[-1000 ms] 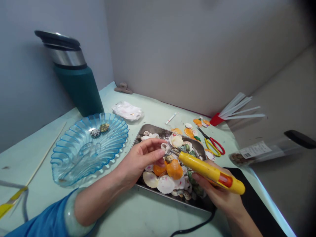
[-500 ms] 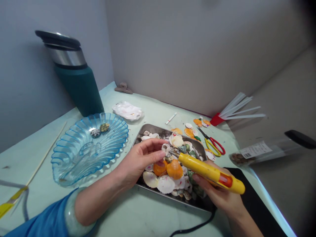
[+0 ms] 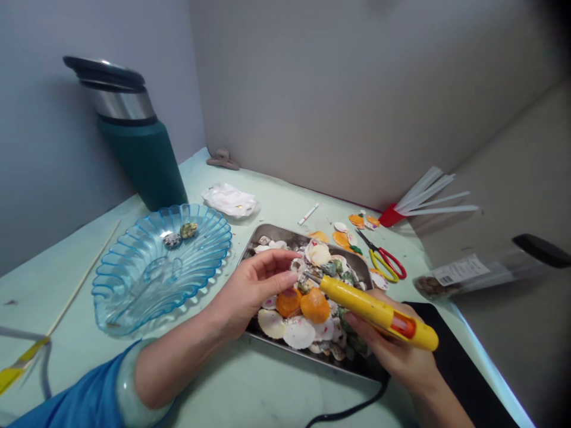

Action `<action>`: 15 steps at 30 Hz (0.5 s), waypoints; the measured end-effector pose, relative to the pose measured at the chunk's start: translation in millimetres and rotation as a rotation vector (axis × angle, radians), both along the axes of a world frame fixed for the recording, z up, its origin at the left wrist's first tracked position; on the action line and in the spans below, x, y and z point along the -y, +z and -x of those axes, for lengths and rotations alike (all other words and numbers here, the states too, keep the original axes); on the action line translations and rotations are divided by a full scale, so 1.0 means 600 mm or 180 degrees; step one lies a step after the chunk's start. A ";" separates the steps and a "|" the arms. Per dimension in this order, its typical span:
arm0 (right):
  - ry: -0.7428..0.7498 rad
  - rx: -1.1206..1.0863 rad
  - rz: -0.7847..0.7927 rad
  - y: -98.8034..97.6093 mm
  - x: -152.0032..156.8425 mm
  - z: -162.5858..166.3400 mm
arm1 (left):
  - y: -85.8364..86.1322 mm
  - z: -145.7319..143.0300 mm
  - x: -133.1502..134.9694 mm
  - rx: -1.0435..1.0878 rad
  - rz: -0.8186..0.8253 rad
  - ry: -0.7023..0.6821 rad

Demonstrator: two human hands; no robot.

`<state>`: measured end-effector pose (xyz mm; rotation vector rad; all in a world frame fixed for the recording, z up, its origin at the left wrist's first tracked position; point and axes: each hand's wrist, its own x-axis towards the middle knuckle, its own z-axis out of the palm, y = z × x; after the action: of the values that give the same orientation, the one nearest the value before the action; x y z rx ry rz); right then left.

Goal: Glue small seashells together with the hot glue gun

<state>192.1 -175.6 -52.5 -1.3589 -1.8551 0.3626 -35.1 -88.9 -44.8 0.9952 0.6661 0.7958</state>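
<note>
My left hand (image 3: 256, 288) pinches a small pale shell (image 3: 296, 267) between thumb and fingertips, above a metal tray (image 3: 307, 360). In my right hand (image 3: 397, 351) is a yellow hot glue gun (image 3: 370, 306), its metal nozzle pointing left, very close to that shell; whether they touch I cannot tell. The tray holds a heap of shells: two orange scallop shells (image 3: 314, 306), flat white shells (image 3: 299, 333) and greenish snail shells. A black cord (image 3: 352, 410) runs from below my right hand to the front edge.
Left of the tray lies a blue scalloped dish (image 3: 134, 279) with two small snail shells. Behind stand a teal bottle (image 3: 143, 160) and a white packet (image 3: 229, 200). To the right are scissors (image 3: 383, 261), a red cup (image 3: 391, 215) of glue sticks and a clear bag (image 3: 473, 276).
The glue gun and my right hand have shifted slightly left, bringing the nozzle nearer the small shell. My left hand has hardly moved.
</note>
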 end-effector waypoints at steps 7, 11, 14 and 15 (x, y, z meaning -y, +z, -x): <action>0.0052 -0.0011 -0.0079 0.002 -0.002 0.003 | 0.002 0.000 0.000 -0.0036 0.0047 0.0006; 0.0048 0.0006 -0.0055 0.003 -0.001 0.001 | 0.003 0.000 0.001 -0.0020 0.0062 0.0014; 0.0021 0.0017 -0.0056 0.002 -0.001 0.000 | 0.002 0.001 0.000 -0.0040 0.0040 -0.0004; 0.0026 0.0010 -0.0067 0.002 -0.001 0.001 | 0.002 0.001 0.000 -0.0044 0.0030 -0.0004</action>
<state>191.7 -174.7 -51.0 -1.3390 -1.8625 0.3445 -35.4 -88.8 -43.8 0.9933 0.6806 0.7846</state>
